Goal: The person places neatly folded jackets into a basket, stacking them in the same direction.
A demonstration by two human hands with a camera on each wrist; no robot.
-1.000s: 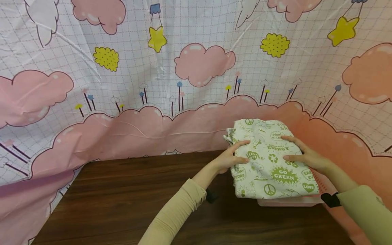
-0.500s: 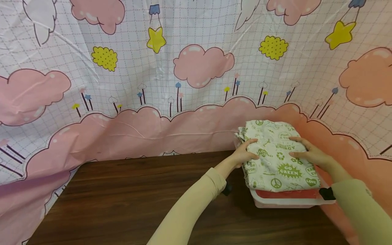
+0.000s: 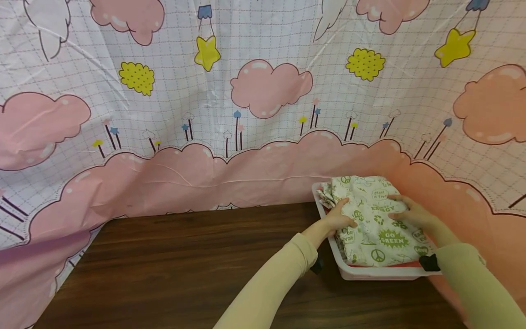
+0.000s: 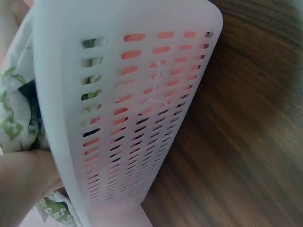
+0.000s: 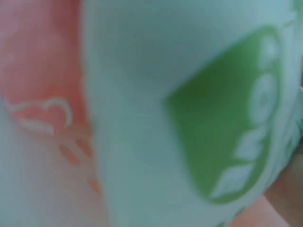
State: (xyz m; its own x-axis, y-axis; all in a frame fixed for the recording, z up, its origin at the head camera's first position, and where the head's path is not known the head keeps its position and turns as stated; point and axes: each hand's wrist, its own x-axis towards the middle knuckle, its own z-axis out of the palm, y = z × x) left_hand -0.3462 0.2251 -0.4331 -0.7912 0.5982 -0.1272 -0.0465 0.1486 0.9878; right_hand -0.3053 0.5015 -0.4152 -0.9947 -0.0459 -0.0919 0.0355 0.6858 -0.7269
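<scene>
A folded white cloth with green printing (image 3: pixel 371 235) lies inside the rim of a white plastic basket (image 3: pixel 378 273) at the right of the head view. My left hand (image 3: pixel 338 219) grips its left side, thumb on top and other fingers partly hidden. On the opposite side, my right hand (image 3: pixel 416 214) holds it the same way. In the left wrist view, the basket's slotted wall (image 4: pixel 142 109) stands between the camera and the cloth. Something red (image 5: pixel 38 52) shows beside the cloth in the right wrist view, mostly covered.
The basket stands on a dark wooden table (image 3: pixel 172 265), near its right edge. Behind and at the sides hangs a curtain printed with pink clouds (image 3: pixel 271 89), close to the basket's back and right.
Both hands have carried the folded cloth to the right and then lowered it into the basket. More of the basket's left and back rim shows now.
</scene>
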